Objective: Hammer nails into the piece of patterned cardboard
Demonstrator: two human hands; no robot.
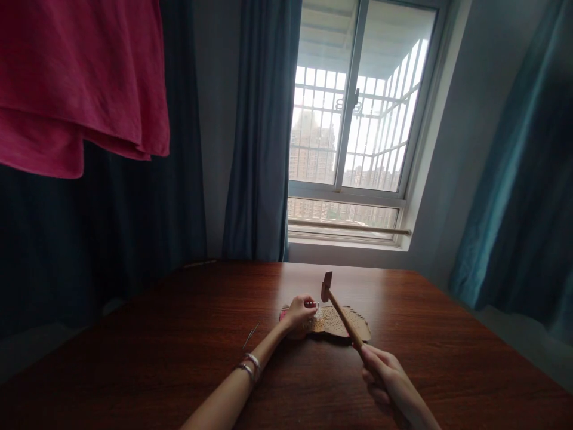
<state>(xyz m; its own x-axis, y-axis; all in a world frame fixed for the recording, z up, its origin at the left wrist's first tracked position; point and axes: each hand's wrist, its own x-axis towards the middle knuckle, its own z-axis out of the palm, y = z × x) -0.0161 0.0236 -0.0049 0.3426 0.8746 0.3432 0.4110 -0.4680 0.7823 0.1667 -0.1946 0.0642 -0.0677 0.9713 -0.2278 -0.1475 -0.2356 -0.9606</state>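
My right hand (387,379) is wrapped round the wooden handle of a hammer (344,319). The hammer's head is raised above a tan, flat piece (340,322) with an uneven edge and many small dark dots. At the left end of that piece, the fingers of my left hand (301,312) are pinched on a thin upright nail (318,308); its tip is too small to make out. Something pink or red shows beside and partly behind my left hand. Two metal bracelets (250,365) circle my left wrist.
Thin metal tools (251,334) lie on the glossy brown wooden table (170,370), left of my left forearm. A pink cloth (85,83) hangs at the upper left. Blue curtains (264,131) and a barred window (349,137) are behind the table.
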